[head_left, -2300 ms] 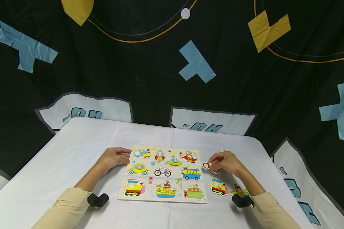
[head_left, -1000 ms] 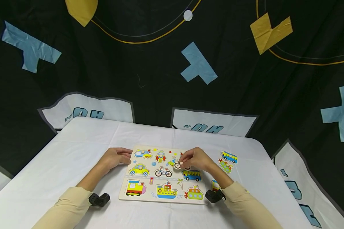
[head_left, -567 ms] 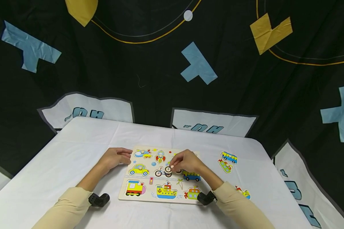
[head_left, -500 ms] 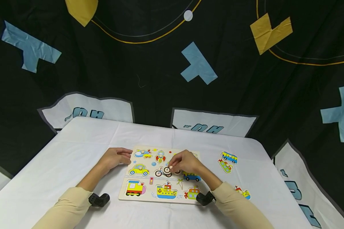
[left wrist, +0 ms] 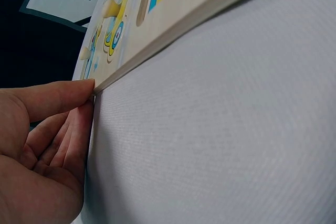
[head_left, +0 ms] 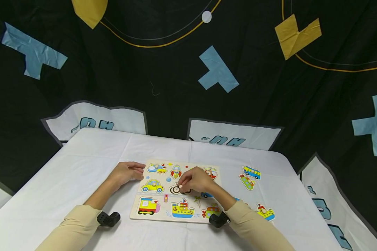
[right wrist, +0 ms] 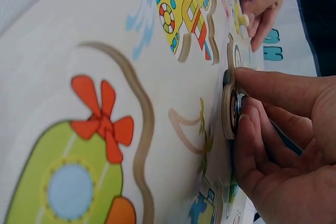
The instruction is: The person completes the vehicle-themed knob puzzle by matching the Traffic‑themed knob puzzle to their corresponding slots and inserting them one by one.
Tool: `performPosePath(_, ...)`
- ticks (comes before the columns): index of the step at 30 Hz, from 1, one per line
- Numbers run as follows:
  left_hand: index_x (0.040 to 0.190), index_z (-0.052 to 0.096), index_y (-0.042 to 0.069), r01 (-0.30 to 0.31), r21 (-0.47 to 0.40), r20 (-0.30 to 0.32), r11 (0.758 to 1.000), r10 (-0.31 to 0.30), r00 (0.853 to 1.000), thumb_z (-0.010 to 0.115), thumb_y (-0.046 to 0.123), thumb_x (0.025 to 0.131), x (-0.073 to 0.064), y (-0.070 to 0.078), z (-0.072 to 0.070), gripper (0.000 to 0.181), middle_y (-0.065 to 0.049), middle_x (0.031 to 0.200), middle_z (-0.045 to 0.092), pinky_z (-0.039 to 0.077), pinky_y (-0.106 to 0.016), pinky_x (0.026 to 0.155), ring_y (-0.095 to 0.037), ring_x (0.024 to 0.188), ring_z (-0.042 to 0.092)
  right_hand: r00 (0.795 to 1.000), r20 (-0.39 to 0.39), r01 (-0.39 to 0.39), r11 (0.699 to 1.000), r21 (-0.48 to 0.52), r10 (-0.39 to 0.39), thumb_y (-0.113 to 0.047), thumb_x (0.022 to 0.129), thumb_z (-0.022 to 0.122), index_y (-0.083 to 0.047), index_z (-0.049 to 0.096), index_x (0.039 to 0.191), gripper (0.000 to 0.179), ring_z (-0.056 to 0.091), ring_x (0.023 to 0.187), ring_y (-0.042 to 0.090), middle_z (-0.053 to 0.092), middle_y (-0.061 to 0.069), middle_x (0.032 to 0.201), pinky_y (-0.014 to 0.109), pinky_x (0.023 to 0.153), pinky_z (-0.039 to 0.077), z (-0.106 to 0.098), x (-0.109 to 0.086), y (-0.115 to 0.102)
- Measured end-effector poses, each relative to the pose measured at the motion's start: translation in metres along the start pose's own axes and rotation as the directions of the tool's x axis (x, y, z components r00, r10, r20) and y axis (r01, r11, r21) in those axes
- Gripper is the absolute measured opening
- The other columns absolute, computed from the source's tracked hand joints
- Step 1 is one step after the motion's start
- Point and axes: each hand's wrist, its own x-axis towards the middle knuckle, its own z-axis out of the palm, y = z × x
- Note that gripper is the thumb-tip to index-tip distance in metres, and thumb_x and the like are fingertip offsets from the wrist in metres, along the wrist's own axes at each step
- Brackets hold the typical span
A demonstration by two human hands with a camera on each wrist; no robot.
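Bicycle piece [right wrist: 229, 111], a flat wooden cutout with round wheels, is pinched in my right hand [head_left: 196, 179]. My grip is narrow, thumb and fingertips closing on it from opposite sides. The piece sits over the middle of the puzzle board [head_left: 134, 213], at the spot between the car piece [head_left: 152, 185] on one side and the blue bus picture [head_left: 206, 195] on the other. (Whether its underside touches the wood I cannot tell; my fingers hide too much.)

My left hand [head_left: 125, 173] lies at the board's left edge, fingers loosely extended, tips touching the rim near the upper corner, gripping no piece.

Along the top of the board, the airplane piece [head_left: 156, 168] and the rocket piece [head_left: 176, 171] show their little knobs. Along the bottom run three pictures: a train [head_left: 147, 206], a ship [head_left: 182, 210] and a green submarine [head_left: 211, 211], the last partly behind my wrist camera [head_left: 218, 220].

To the right, on the white tablecloth [head_left: 94, 157], lie a loose bus piece [head_left: 251, 172], a submarine piece [head_left: 247, 182] just below it, and a ship piece [head_left: 265, 212] nearer my sleeve [head_left: 257, 226].
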Motion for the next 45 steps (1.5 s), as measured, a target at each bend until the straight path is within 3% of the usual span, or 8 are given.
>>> performPosePath(20, 0.128, 0.068, 0.004, 0.017, 0.003, -0.011, 1.0, -0.017, 1.0, 0.079, 0.01, 0.08, 0.0, -0.002, 0.003, 0.05, -0.006, 0.105, 0.075, 0.049, -0.034, 0.088, -0.019, 0.096, 0.065, 1.0, -0.007, 0.018, 1.0, -0.007, -0.018, -0.007, 0.076, 0.085, -0.012, 0.08, 0.083, 0.01, 0.06, 0.069, 0.007, 0.071, -0.004, 0.072, 0.022, 0.062, 0.044, 0.01, 0.003, -0.005)
performPosePath(45, 0.129, 0.068, 0.004, 0.022, -0.003, -0.006, 1.0, -0.022, 1.0, 0.079, 0.011, 0.081, -0.001, 0.001, 0.002, 0.05, -0.007, 0.106, 0.075, 0.048, -0.037, 0.091, -0.019, 0.096, 0.066, 1.0, -0.014, -0.021, 1.0, 0.019, 0.021, -0.01, 0.075, 0.085, -0.013, 0.08, 0.086, 0.013, 0.061, 0.073, 0.008, 0.071, -0.004, 0.075, 0.023, 0.067, 0.046, 0.008, 0.002, -0.002)
